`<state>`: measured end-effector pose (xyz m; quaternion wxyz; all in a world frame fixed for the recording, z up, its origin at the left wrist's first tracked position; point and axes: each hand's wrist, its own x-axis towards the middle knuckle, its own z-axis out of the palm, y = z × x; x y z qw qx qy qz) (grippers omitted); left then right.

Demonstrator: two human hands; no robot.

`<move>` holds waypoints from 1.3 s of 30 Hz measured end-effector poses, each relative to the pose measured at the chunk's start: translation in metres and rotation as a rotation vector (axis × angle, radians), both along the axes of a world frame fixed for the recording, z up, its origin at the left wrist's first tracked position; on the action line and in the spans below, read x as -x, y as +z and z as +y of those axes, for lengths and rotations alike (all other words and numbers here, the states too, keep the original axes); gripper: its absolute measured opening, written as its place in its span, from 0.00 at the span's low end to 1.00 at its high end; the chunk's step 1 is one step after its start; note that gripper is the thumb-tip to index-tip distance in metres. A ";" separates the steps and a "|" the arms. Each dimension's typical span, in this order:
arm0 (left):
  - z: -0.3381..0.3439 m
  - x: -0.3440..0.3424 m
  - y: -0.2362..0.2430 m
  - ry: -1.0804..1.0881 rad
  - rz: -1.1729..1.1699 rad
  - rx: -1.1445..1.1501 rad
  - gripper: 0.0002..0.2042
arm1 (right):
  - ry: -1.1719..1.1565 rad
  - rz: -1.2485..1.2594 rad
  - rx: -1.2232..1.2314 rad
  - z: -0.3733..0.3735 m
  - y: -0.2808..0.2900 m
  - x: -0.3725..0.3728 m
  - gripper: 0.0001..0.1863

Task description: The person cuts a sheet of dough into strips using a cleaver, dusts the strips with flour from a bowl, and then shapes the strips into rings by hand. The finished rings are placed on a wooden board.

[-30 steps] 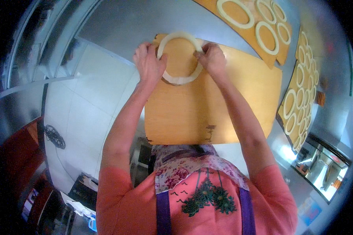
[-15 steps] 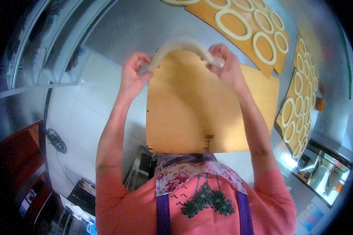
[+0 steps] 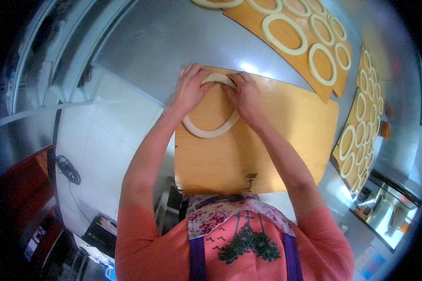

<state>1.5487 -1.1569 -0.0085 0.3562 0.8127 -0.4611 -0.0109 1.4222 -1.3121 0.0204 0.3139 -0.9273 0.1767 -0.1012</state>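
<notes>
A pale dough ring [image 3: 212, 131] lies on a wooden board [image 3: 286, 136] in front of me, near its far left corner. My left hand [image 3: 192, 86] is curled over the ring's far left side, and my right hand [image 3: 244, 96] closes on its far right side. Between them a short arc of dough shows. Both hands' fingertips are partly hidden under the hands. The near curve of the ring rests flat on the wood.
Beyond the board, a second wooden board [image 3: 299, 65] carries several dough rings. Another ring-covered board [image 3: 356, 126] is at the right. A grey metal table [image 3: 159, 42] lies under them. A coiled cable [image 3: 68, 169] is on the floor at left.
The dough, held up as a blurred arc between my spread hands, now lies as a ring on the board. My hands have come closer together and down onto it.
</notes>
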 end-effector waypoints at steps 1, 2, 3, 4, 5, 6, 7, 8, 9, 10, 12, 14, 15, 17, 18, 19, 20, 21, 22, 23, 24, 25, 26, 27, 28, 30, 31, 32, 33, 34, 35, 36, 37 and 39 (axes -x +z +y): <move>-0.002 -0.004 -0.006 -0.011 0.018 0.000 0.18 | 0.026 -0.010 0.022 -0.002 -0.001 -0.005 0.20; -0.003 -0.009 -0.011 0.024 0.011 0.012 0.18 | 0.027 -0.020 -0.009 -0.004 -0.002 -0.011 0.19; -0.001 -0.011 -0.015 0.059 0.014 0.015 0.17 | 0.027 -0.021 -0.047 -0.004 0.001 -0.018 0.18; 0.001 -0.009 -0.016 0.092 0.021 0.013 0.17 | 0.025 -0.016 -0.090 -0.003 0.002 -0.021 0.17; 0.003 -0.009 -0.016 0.067 0.052 -0.009 0.17 | 0.040 -0.014 -0.075 -0.001 -0.001 -0.024 0.17; 0.001 -0.016 -0.005 0.044 0.073 -0.024 0.17 | 0.056 -0.024 -0.053 -0.002 -0.003 -0.031 0.16; 0.000 -0.020 -0.001 0.021 0.093 -0.039 0.18 | 0.073 -0.033 -0.030 -0.004 -0.006 -0.036 0.16; 0.001 -0.022 -0.006 0.007 0.065 -0.037 0.18 | 0.084 -0.032 -0.046 -0.005 -0.012 -0.036 0.16; 0.001 -0.024 -0.009 -0.001 0.037 -0.032 0.18 | 0.084 -0.034 -0.054 -0.005 -0.014 -0.038 0.16; 0.003 -0.024 -0.012 -0.010 0.008 -0.026 0.18 | 0.084 -0.037 -0.061 -0.005 -0.015 -0.040 0.17; 0.001 -0.022 -0.013 0.000 0.007 0.014 0.17 | 0.066 -0.044 -0.050 -0.003 -0.015 -0.040 0.19; 0.001 -0.021 -0.010 0.012 0.013 0.019 0.17 | 0.032 -0.054 -0.015 0.000 -0.012 -0.035 0.20; 0.002 -0.020 -0.008 0.025 0.018 0.006 0.18 | 0.018 -0.050 -0.032 0.002 -0.013 -0.029 0.21; 0.005 -0.017 -0.006 0.050 0.032 -0.003 0.18 | -0.013 -0.042 -0.064 0.003 -0.013 -0.011 0.22; 0.008 -0.016 -0.005 0.061 0.039 0.002 0.19 | -0.037 0.011 -0.115 0.002 -0.010 -0.005 0.22; 0.010 -0.016 -0.005 0.072 0.047 0.006 0.19 | -0.060 0.064 -0.166 0.001 -0.007 0.001 0.22; 0.011 -0.016 -0.006 0.069 0.042 0.008 0.20 | -0.084 0.117 -0.217 -0.001 -0.005 0.005 0.22; 0.010 -0.018 -0.008 0.065 0.031 0.011 0.21 | -0.076 0.079 -0.221 -0.006 -0.007 0.005 0.22; 0.010 -0.019 -0.009 0.063 0.020 0.014 0.21 | -0.067 0.041 -0.224 -0.010 -0.010 0.005 0.22; 0.012 -0.019 -0.010 0.073 0.043 0.016 0.22 | -0.057 0.002 -0.228 -0.012 -0.012 0.004 0.22; 0.011 -0.020 -0.009 0.080 0.063 0.022 0.22 | -0.042 0.006 -0.218 -0.012 -0.009 0.002 0.21; 0.011 -0.021 -0.007 0.088 0.083 0.027 0.23 | -0.025 0.010 -0.207 -0.010 -0.004 0.000 0.21; 0.011 -0.021 -0.005 0.110 0.079 0.014 0.22 | -0.008 0.014 -0.197 -0.009 0.000 -0.003 0.21; 0.011 -0.019 -0.002 0.130 0.077 -0.003 0.22 | -0.006 -0.003 -0.163 -0.007 -0.001 -0.007 0.20; 0.011 -0.017 0.001 0.152 0.075 -0.020 0.21 | -0.005 -0.020 -0.129 -0.005 -0.001 -0.012 0.20; 0.009 -0.016 0.004 0.155 0.046 -0.043 0.20 | 0.009 -0.058 -0.083 0.000 -0.005 -0.022 0.19; 0.008 -0.016 0.005 0.156 0.031 -0.054 0.20 | 0.020 -0.078 -0.069 0.002 -0.010 -0.028 0.19; 0.007 -0.018 0.005 0.137 0.040 -0.036 0.19 | 0.030 -0.099 -0.056 0.003 -0.012 -0.034 0.18; 0.006 -0.018 0.002 0.122 0.052 -0.018 0.18 | 0.047 -0.118 -0.060 0.004 -0.013 -0.038 0.18; 0.006 -0.019 -0.002 0.106 0.064 0.000 0.18 | 0.062 -0.137 -0.064 0.005 -0.013 -0.041 0.18; 0.007 -0.021 -0.005 0.086 0.076 0.007 0.17 | 0.078 -0.156 -0.069 0.006 -0.014 -0.044 0.18; 0.007 -0.023 -0.008 0.065 0.090 0.016 0.17 | 0.086 -0.148 -0.058 0.004 -0.016 -0.046 0.18; 0.007 -0.023 -0.010 0.043 0.105 0.024 0.17 | 0.095 -0.139 -0.047 0.003 -0.020 -0.047 0.18; 0.007 -0.023 -0.012 0.033 0.112 0.014 0.16 | 0.094 -0.128 -0.038 0.003 -0.022 -0.047 0.17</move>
